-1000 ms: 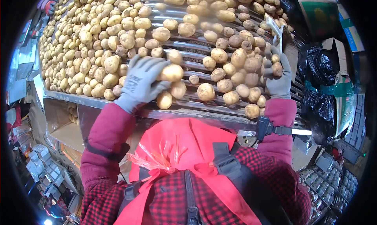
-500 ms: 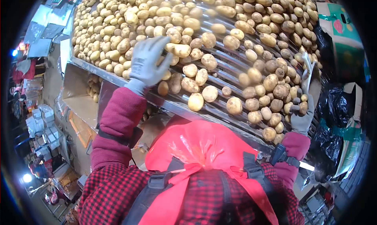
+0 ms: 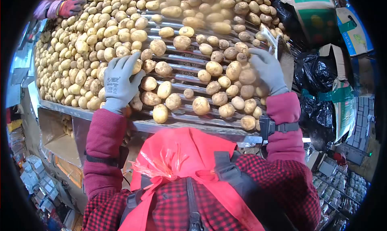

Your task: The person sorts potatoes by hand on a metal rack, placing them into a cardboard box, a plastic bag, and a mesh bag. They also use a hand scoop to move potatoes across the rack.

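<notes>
My left hand [image 3: 122,81], in a grey glove, rests at the edge of the piled potatoes [image 3: 80,63]. Its fingers are stretched and the thumb stands apart, touching or just above potatoes by the metal rollers [image 3: 184,68]. On the right, my right hand [image 3: 269,71], also gloved in grey, reaches leftward over a cluster of potatoes [image 3: 233,70]. Its fingers are spread, with no potato visible in its grasp. Between the hands, a potato [image 3: 200,106] and several others lie loose on the rollers.
Another person's red-gloved hand [image 3: 71,7] is at the far left of the pile. A metal rim [image 3: 157,127] runs along the near side. Black plastic bags [image 3: 318,77] and a green carton [image 3: 312,19] stand on the right. Below the rim is a wooden bin [image 3: 60,144].
The view has swung, shifting the potato bed leftward. My right hand has come from the right side edge inward over the potato cluster. Another person's hand has come into view.
</notes>
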Demonstrator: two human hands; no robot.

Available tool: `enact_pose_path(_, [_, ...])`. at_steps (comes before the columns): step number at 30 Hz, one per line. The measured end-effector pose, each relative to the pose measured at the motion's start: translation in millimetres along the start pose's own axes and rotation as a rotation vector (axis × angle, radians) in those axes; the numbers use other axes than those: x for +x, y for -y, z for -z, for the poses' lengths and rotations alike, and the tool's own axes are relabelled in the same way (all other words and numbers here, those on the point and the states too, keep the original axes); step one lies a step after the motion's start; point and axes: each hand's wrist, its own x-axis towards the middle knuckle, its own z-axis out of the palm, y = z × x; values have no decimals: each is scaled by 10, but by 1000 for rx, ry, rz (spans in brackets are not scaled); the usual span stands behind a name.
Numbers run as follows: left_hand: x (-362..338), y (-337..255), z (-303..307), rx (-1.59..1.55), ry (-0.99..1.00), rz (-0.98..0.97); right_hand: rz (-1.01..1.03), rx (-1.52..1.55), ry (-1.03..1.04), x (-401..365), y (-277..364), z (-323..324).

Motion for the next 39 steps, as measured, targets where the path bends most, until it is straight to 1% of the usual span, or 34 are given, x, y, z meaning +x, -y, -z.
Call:
enact_pose_path(1, [-1,-1,5,-2,-2,4,2,-4,2,46,29,-12])
enact_pose_path(3, [-12,11,7,-42,26,38,200,-406,136,141,94,-32])
enact_pose_path(4, [-25,23,-9,-42,26,44,316,-421,149,196,146,-64])
enact_pose_path(5, [-37,39,-40,-24,-5,25,319,-423,154,228,197,-65])
enact_pose_path(7, [-33,79,-99,3,-41,22,165,-692,367,325,368,-47])
enact_pose_path(8, [-23,101,-106,-51,-37,-5,188,-768,399,353,420,-39])
enact_pose_path(9, [-52,123,-60,-95,-33,-23,270,-763,413,439,274,-34])
enact_pose_path(10, [-84,107,27,-136,-27,-35,294,-727,433,475,193,-15])
enact_pose_path(11, [-186,76,87,-149,-54,-9,250,-741,437,457,246,-19])
enact_pose_path(12, [-302,69,116,-143,-40,-11,279,-744,428,442,283,-23])
enact_pose_path(13, [-410,54,140,-143,-28,-14,119,-781,476,441,444,-61])
enact_pose_path(15, [-589,-37,221,-205,25,93,137,-892,476,472,410,-123])
enact_pose_path(17, [-608,-62,299,-220,11,106,211,-1014,421,457,402,-221])
enact_pose_path(18, [-583,-68,327,-250,32,118,221,-1020,426,481,370,-226])
enact_pose_path(20, [-596,-46,310,-282,43,139,191,-861,450,531,360,-203])
enact_pose_path(23, [-604,-40,325,-294,20,144,203,-874,449,453,414,-173])
enact_pose_path(25, [-603,-28,332,-283,30,142,201,-939,457,458,476,-199])
enact_pose_path(27, [-611,-28,326,-283,28,128,87,-916,428,438,490,-220])
enact_pose_path(28, [-616,-34,322,-289,35,121,113,-916,444,460,479,-246])
enact_pose_path(29, [-614,-31,316,-282,24,120,123,-994,460,468,483,-234])
enact_pose_path(32, [-609,-32,326,-282,11,119,164,-1079,433,444,462,-276])
enact_pose_path(34, [-615,-37,319,-286,5,126,139,-1027,350,432,415,-292])
enact_pose_path(35, [-618,-36,315,-305,1,124,146,-1032,349,444,317,-261])
enact_pose_path(37, [-635,12,310,-306,-11,129,108,-515,250,461,137,-188])
enact_pose_path(38, [-652,48,269,-287,-109,80,42,-417,255,435,219,-143])
enact_pose_path(39, [-659,87,249,-267,-204,27,137,-154,231,442,119,-117])
